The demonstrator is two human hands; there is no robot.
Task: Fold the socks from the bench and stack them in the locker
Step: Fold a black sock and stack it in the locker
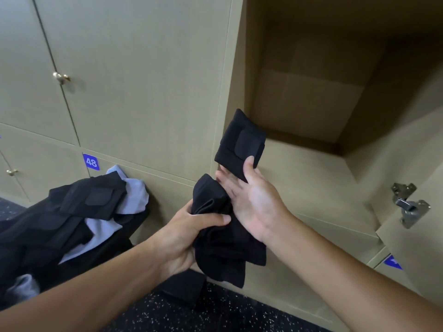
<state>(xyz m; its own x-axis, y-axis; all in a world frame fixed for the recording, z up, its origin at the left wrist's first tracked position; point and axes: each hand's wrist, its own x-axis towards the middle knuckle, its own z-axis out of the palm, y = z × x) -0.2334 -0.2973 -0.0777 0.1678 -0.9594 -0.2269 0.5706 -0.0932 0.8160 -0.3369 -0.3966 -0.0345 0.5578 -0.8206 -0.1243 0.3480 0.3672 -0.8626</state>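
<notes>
Socks, black, two lots in hand before the open locker. Folded black sock lay flat across the fingers of the right hand, thumb pressing its lower edge, grip closed on it; it was held just outside the locker's lower left corner, not yet inside. Bunched black sock hung below and left of that corner, the left hand closed around its upper part, its lower end dangling free. Pile of unfolded socks, black mixed with pale grey, lay well left of the locker on a surface hidden beneath it. Blue number plate "48" sat on the closed door left of the locker. Metal hinge showed on the swung-open door at the locker's right. Speckled dark floor ran below the locker.
</notes>
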